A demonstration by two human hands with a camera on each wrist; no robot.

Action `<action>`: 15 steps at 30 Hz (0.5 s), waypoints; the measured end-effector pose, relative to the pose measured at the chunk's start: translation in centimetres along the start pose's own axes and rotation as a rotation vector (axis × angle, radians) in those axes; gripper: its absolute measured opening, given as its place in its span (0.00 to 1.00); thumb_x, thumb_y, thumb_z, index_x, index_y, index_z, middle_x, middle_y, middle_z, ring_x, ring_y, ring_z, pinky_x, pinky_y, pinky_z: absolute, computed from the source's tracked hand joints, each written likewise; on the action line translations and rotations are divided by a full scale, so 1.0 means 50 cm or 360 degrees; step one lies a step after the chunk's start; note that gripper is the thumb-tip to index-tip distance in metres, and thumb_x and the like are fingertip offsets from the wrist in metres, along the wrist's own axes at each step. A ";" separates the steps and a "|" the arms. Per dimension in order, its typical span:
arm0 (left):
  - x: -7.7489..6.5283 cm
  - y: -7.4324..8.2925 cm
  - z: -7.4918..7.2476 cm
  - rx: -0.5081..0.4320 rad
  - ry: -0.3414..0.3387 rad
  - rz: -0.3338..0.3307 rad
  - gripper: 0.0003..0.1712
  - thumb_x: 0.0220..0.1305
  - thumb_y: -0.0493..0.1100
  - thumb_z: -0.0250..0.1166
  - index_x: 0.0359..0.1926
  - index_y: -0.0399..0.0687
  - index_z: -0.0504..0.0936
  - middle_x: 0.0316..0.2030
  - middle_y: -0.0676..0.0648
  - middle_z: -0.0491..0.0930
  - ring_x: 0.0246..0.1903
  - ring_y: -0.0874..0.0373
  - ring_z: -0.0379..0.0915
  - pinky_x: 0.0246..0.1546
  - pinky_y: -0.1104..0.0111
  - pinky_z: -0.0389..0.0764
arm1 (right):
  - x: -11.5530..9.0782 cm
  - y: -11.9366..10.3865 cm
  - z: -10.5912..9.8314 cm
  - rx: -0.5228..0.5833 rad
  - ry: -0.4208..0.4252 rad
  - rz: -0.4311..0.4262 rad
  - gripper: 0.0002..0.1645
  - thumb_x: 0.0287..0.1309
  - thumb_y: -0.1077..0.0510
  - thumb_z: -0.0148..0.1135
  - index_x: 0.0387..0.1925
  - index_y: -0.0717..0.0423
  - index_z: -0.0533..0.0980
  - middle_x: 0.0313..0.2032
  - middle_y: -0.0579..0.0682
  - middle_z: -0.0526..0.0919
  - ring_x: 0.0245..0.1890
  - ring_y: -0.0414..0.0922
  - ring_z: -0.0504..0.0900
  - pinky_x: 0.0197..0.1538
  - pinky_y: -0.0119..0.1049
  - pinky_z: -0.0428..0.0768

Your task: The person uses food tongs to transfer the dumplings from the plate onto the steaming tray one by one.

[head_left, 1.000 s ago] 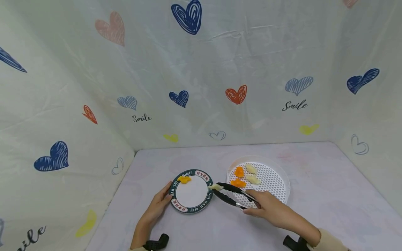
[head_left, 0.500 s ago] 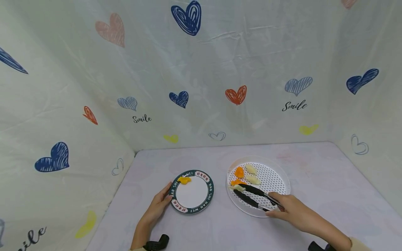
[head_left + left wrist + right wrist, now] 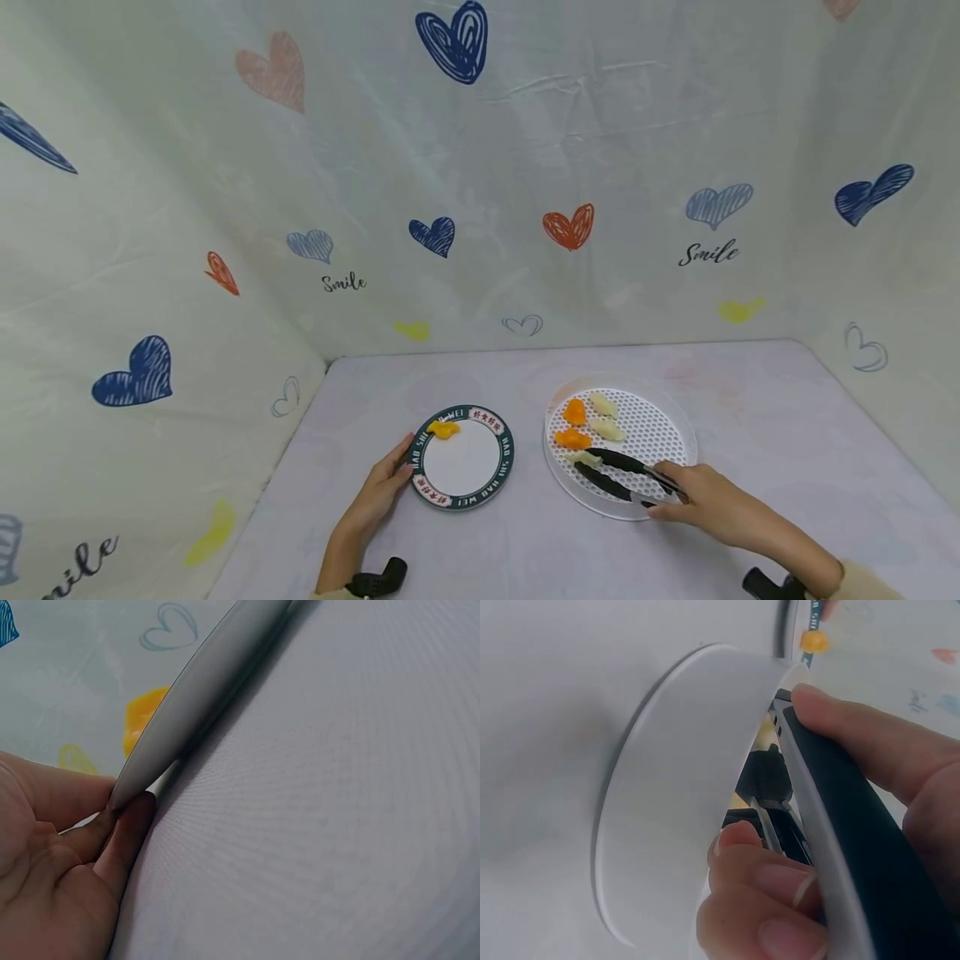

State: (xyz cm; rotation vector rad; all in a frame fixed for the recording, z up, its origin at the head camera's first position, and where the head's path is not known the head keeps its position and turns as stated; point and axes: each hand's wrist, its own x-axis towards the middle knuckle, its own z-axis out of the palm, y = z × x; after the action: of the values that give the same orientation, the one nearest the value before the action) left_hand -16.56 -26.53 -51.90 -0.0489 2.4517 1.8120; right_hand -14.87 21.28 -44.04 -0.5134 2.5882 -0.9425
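My left hand (image 3: 375, 492) pinches the left rim of a round plate (image 3: 459, 473) with a dark green lettered border; the left wrist view shows the thumb above and fingers beneath. An orange-yellow dumpling-shaped piece (image 3: 443, 429) lies at the plate's upper left. My right hand (image 3: 708, 497) grips black-and-silver tongs (image 3: 622, 475) over a white perforated round tray (image 3: 660, 412). A pale dumpling-shaped piece (image 3: 582, 458) sits at the tong tips; whether they still squeeze it I cannot tell. In the right wrist view, fingers and thumb wrap the tong handles (image 3: 840, 817).
The tray also holds two orange pieces (image 3: 573, 438) and two other pale pieces (image 3: 607, 429). A light table (image 3: 525, 558) carries everything. A white curtain (image 3: 637, 125) printed with hearts hangs behind and along the left side.
The tongs and pale piece have moved right, from the plate's right rim to the left part of the tray. My left hand and the plate stay about where they were.
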 end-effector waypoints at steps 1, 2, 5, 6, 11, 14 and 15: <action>0.000 0.000 0.000 -0.0006 0.0000 0.0000 0.32 0.74 0.31 0.50 0.75 0.34 0.55 0.76 0.39 0.52 0.76 0.42 0.40 0.73 0.50 0.46 | 0.002 0.001 0.000 -0.0012 0.0004 -0.0002 0.39 0.56 0.48 0.71 0.57 0.75 0.71 0.39 0.54 0.82 0.36 0.46 0.77 0.36 0.41 0.79; 0.001 0.000 0.001 -0.0010 0.0001 -0.0003 0.32 0.74 0.31 0.50 0.75 0.34 0.55 0.76 0.39 0.52 0.76 0.43 0.40 0.73 0.50 0.46 | 0.003 0.002 -0.001 -0.0021 0.0009 -0.0005 0.39 0.56 0.48 0.72 0.56 0.75 0.72 0.41 0.57 0.83 0.39 0.47 0.78 0.39 0.44 0.81; 0.001 0.001 0.001 -0.0015 0.0002 0.0007 0.32 0.74 0.31 0.50 0.75 0.34 0.55 0.76 0.39 0.52 0.76 0.42 0.39 0.73 0.49 0.46 | 0.007 0.005 -0.003 -0.0057 0.0019 -0.0026 0.39 0.54 0.48 0.73 0.55 0.75 0.72 0.45 0.62 0.83 0.44 0.50 0.80 0.43 0.50 0.82; 0.001 0.001 0.001 -0.0017 0.0003 0.0005 0.32 0.74 0.31 0.50 0.75 0.34 0.55 0.76 0.39 0.51 0.76 0.42 0.39 0.73 0.49 0.46 | 0.008 0.006 -0.004 -0.0061 0.0017 -0.0025 0.39 0.54 0.48 0.73 0.55 0.75 0.72 0.45 0.62 0.83 0.43 0.50 0.80 0.43 0.50 0.82; -0.001 0.003 0.001 -0.0029 0.0004 0.0016 0.32 0.74 0.31 0.50 0.75 0.33 0.55 0.76 0.37 0.51 0.76 0.41 0.39 0.72 0.49 0.47 | 0.010 0.006 -0.011 -0.0037 -0.0010 -0.0016 0.39 0.54 0.49 0.73 0.55 0.76 0.72 0.45 0.61 0.82 0.40 0.48 0.76 0.40 0.46 0.80; -0.004 0.004 0.001 -0.0027 0.0004 0.0018 0.32 0.74 0.31 0.50 0.75 0.33 0.55 0.75 0.37 0.52 0.75 0.40 0.40 0.72 0.49 0.47 | 0.007 0.003 -0.015 -0.0026 -0.0025 -0.0011 0.41 0.55 0.49 0.73 0.57 0.78 0.70 0.38 0.56 0.82 0.35 0.46 0.74 0.35 0.39 0.78; -0.004 0.004 0.001 -0.0025 0.0004 0.0022 0.32 0.74 0.31 0.51 0.75 0.32 0.55 0.75 0.36 0.52 0.75 0.40 0.40 0.72 0.49 0.47 | 0.005 0.001 -0.017 -0.0018 -0.0028 -0.0010 0.42 0.55 0.48 0.72 0.57 0.78 0.70 0.34 0.53 0.81 0.32 0.44 0.73 0.32 0.37 0.76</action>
State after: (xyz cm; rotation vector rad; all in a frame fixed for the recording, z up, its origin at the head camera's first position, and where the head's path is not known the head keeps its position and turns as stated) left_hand -16.36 -26.43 -51.73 -0.0358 2.4455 1.8377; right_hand -15.47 21.66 -43.52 -0.5307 2.5789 -0.9219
